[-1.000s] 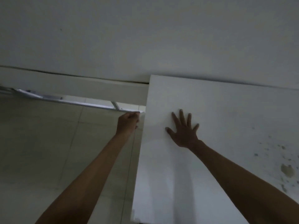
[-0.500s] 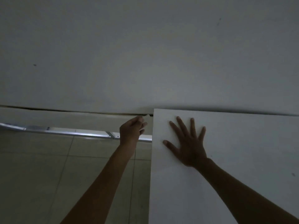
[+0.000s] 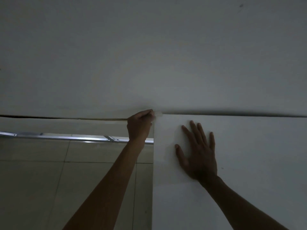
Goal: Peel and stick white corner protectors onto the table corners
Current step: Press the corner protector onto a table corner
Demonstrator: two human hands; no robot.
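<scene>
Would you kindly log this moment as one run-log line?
left hand: pinching small white corner protector at far corner | right hand: flat on white rectangular tabletop | protector: at corner, seating unclear

Scene is dim and grainy; glare marks the metal rail point(image 3: 86, 138) at 9 o'clock; wide-angle bowing at edges.

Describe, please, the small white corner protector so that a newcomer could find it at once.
Start from the large white rectangular table on the right and follow its left edge up to the far corner by the pale grey wall. There the left hand holds a small pale white corner protector, the only raised piece at that flat corner.
</scene>
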